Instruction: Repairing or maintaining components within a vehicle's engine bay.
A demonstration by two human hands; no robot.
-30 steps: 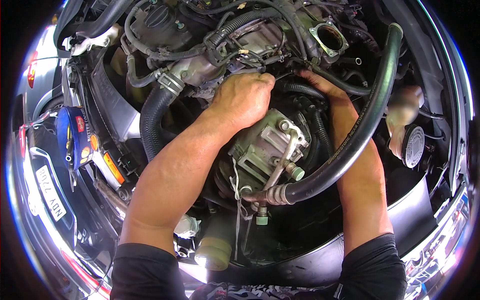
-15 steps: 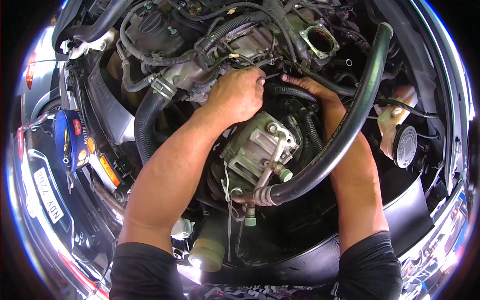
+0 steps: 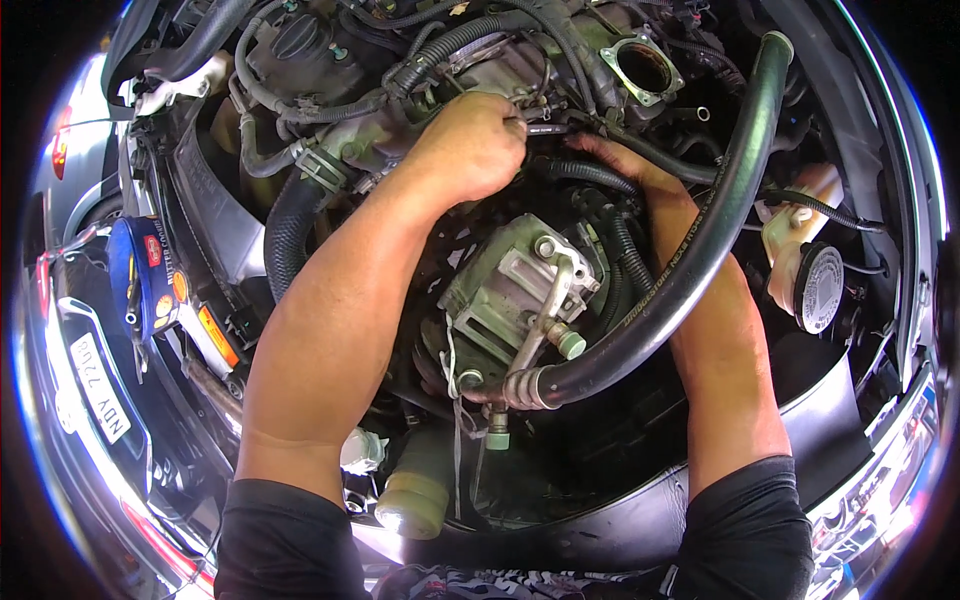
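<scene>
My left hand [image 3: 472, 148] is closed in a fist among the hoses at the middle of the engine bay. From its fingers a slim dark metal bar with pale markings, like a wrench handle [image 3: 546, 129], points right. My right hand [image 3: 632, 163] reaches up under the big hose to the bar's far end, a finger or thumb stretched out toward it; its other fingers are hidden. Just below that hand runs a ribbed black conduit [image 3: 595, 175]. Nearer me sits a grey metal compressor [image 3: 505, 285] with a pipe fitting and green caps.
A thick black hose [image 3: 690, 290] arches over my right forearm. An open metal throttle flange [image 3: 643, 70] stands at the back right. Left lie a large coolant hose [image 3: 292, 235] and a blue pouch [image 3: 145, 280]; right, a reservoir with a round cap [image 3: 818, 288].
My left fist has shifted slightly away from me, and the bar now shows its marked flat side. My right hand has drawn a little right and farther away.
</scene>
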